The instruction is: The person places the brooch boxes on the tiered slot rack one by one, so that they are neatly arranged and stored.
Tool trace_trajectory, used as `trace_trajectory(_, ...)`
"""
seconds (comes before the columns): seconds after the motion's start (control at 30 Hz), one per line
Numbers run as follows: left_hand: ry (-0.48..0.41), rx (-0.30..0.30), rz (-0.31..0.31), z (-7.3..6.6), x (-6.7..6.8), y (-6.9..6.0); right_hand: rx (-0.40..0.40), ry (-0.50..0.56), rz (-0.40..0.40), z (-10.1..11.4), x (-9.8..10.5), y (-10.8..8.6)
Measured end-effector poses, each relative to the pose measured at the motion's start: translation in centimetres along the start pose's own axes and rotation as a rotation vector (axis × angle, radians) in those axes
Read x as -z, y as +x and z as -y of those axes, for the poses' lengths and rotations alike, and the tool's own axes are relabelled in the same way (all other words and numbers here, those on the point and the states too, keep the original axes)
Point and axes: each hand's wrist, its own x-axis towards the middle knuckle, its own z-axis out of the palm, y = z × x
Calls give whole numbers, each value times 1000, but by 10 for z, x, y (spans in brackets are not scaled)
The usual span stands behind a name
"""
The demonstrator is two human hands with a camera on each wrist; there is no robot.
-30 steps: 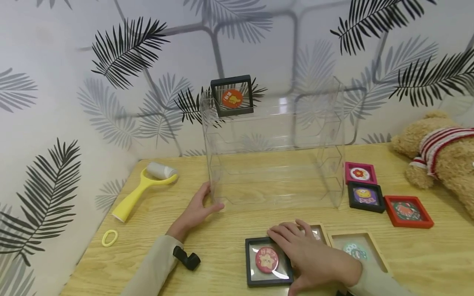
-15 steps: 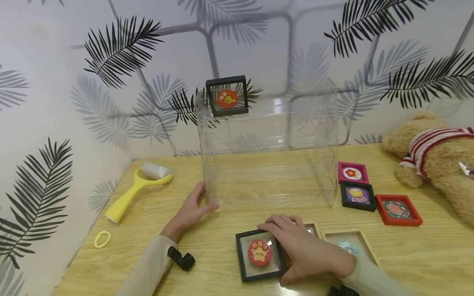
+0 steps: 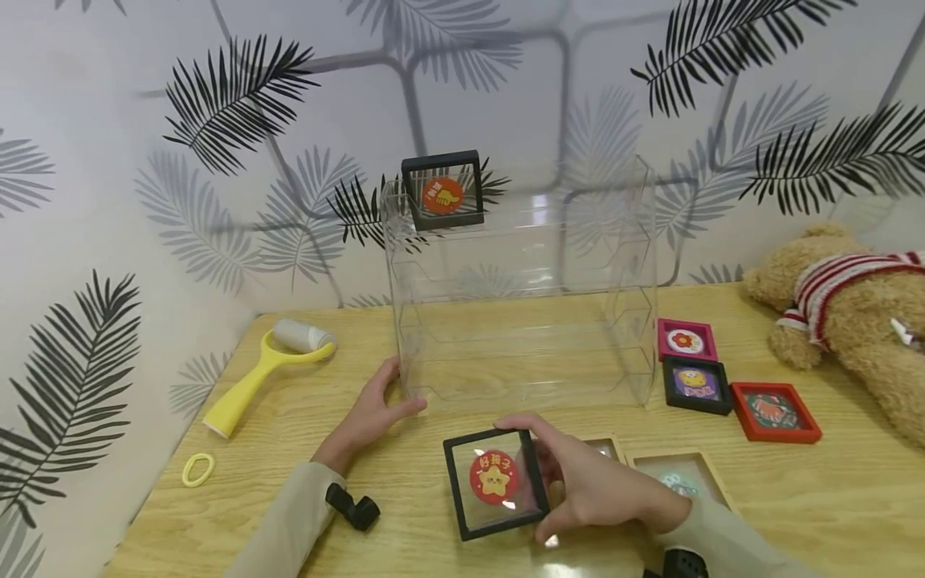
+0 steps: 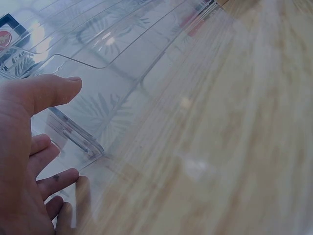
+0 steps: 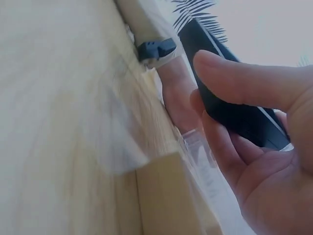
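Observation:
In the head view my right hand [image 3: 603, 486] grips the right edge of a black square frame [image 3: 465, 498] with a red star badge inside, tilted and raised off the table. The right wrist view shows the thumb and fingers on either side of the black frame [image 5: 230, 105]. My left hand [image 3: 372, 413] lies at the lower left corner of a clear tiered rack [image 3: 527, 341], thumb and fingers spread around that corner. Seen from the left wrist, the left hand [image 4: 24, 147] is beside the clear side panel. Another black frame [image 3: 444, 221], with an orange badge, stands on the rack's top left.
Wood-edged frames [image 3: 682, 457] lie under and beside my right forearm. Pink [image 3: 711, 341], black [image 3: 725, 393] and red [image 3: 776, 435] frames lie right of the rack, near a teddy bear [image 3: 867, 313]. A yellow roller [image 3: 249, 389] and a yellow ring [image 3: 189, 472] are at left.
The black frame with the star badge has been lifted and tilted up, shifting slightly left in my right hand's grip. My left hand has stayed at the rack's corner.

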Motion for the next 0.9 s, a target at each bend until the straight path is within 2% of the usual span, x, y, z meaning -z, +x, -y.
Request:
trace_trajectory(0.07, 8, 1, -3, 0, 1, 0, 28, 76, 16, -1, 0, 1)
trace_trajectory(0.23, 19, 8, -3, -2, 1, 0, 25, 204, 35, -5, -3, 2)
trace_trajectory(0.43, 21, 18, 0, -3, 0, -1, 62, 259, 6, -8, -5, 5)
trace_trajectory(0.6, 50, 31, -10, -4, 2, -1, 93, 343, -30, -2, -2, 9)
trace_trajectory(0.7, 39, 21, -8, -3, 2, -1, 90, 309, -85, 3, 4, 11)
trace_trajectory(0.9, 0, 0, 4, 0, -1, 1, 36, 136, -235, 13, 25, 14)
